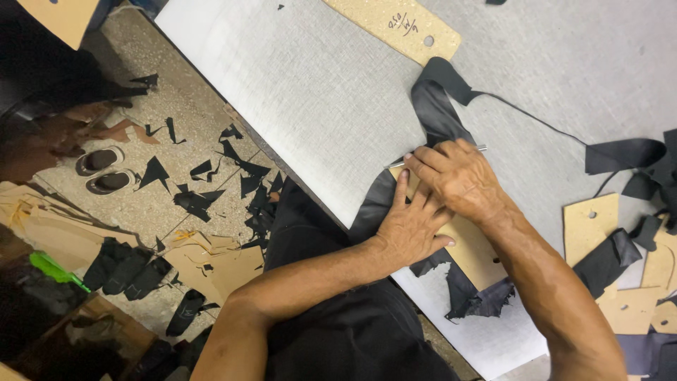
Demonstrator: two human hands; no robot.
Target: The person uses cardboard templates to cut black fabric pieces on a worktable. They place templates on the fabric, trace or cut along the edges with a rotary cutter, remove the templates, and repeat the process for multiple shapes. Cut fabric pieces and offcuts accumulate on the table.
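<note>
Cutting black material around a cardboard pattern on the grey table.

I see the grey cutting table (317, 99) filling most of the view, with a sheet of black material (437, 106) lying across it from the middle down to the near edge. On that sheet rests a tan cardboard pattern (474, 250), mostly covered by my hands. My left hand (412, 226) lies flat on it, fingers spread wide, pressing down. My right hand (458, 176) is curled tight round a thin metal tool (396, 164), probably a blade, its tip at the pattern's edge. Black offcuts (247, 176) litter the floor to the left.
</note>
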